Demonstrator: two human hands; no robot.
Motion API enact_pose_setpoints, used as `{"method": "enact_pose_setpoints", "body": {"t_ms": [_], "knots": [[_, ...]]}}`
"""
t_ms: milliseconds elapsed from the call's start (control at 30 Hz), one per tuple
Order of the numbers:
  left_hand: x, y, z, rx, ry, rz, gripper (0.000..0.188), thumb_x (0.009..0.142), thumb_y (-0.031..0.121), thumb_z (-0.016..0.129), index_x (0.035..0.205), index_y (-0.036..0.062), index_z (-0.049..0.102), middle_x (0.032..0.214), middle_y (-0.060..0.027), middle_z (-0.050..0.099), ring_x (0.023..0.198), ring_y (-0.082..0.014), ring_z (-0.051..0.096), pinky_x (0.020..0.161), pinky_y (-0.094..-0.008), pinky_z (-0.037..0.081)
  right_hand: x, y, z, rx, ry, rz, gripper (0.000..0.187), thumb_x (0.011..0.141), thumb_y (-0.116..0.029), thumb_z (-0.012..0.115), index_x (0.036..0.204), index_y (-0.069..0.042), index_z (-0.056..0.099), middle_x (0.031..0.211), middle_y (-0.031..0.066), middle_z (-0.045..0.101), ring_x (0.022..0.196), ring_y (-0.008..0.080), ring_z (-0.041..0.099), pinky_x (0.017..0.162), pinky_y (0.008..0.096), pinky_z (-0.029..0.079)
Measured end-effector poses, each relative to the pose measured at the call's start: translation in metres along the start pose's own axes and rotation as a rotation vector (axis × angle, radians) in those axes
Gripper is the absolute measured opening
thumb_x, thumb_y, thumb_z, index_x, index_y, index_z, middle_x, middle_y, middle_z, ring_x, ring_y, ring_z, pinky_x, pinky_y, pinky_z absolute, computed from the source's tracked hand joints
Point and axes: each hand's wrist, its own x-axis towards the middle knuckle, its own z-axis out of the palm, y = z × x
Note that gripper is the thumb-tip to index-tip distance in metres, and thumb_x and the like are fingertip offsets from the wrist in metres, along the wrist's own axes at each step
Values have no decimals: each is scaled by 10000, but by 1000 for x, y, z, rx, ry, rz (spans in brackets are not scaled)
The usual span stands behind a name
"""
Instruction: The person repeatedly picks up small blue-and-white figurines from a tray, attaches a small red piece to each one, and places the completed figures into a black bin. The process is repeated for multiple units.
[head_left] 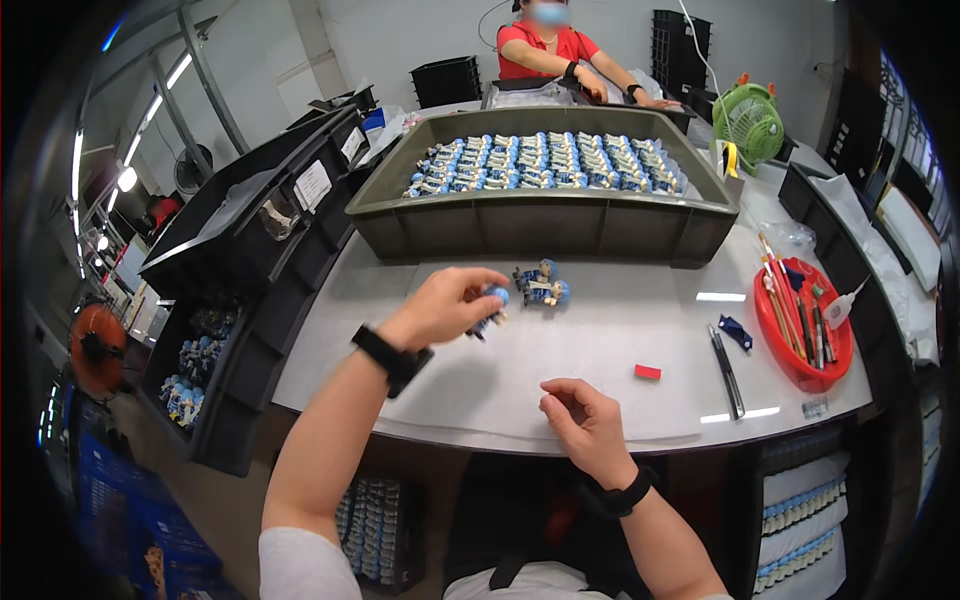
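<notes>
In the head view, the left hand (450, 302)'s grip is closed on one small blue-haired figure (498, 294) over the smooth white surface (620, 325); the right hand (588, 425)'s grip, half curled, shows nothing held. Two similar figures (548, 290) lie near one rectangular tray (540, 232).

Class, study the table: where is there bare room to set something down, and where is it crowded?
The white table has bare patches between the loose figurines and red block, and between the stacked black crates and left wristband. Crowded: the green tray, holding rows of figurines, and the red bowl, full of brushes.
</notes>
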Motion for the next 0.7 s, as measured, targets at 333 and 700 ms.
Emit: {"method": "enact_pose_setpoints", "body": {"t_ms": [333, 700], "knots": [[-101, -8, 89, -1019, 173, -186, 340, 940, 148, 570, 1252, 16, 537, 1048, -39, 629, 909, -86, 593, 778, -240, 509, -1, -15, -5, 107, -143, 117, 253, 932, -136, 567, 1125, 28, 580, 864, 99, 675, 779, 128, 638, 690, 244, 510], [-65, -9, 129, -1197, 389, -35, 332, 934, 129, 573, 1233, -4, 518, 1082, -69, 619, 949, -131, 606, 821, -277, 512, 0, -8, -4, 55, -107, 114, 309, 923, -74, 565, 1214, 12, 510, 952, 129, 663, 830, 134, 627, 725, 250, 496]]}}
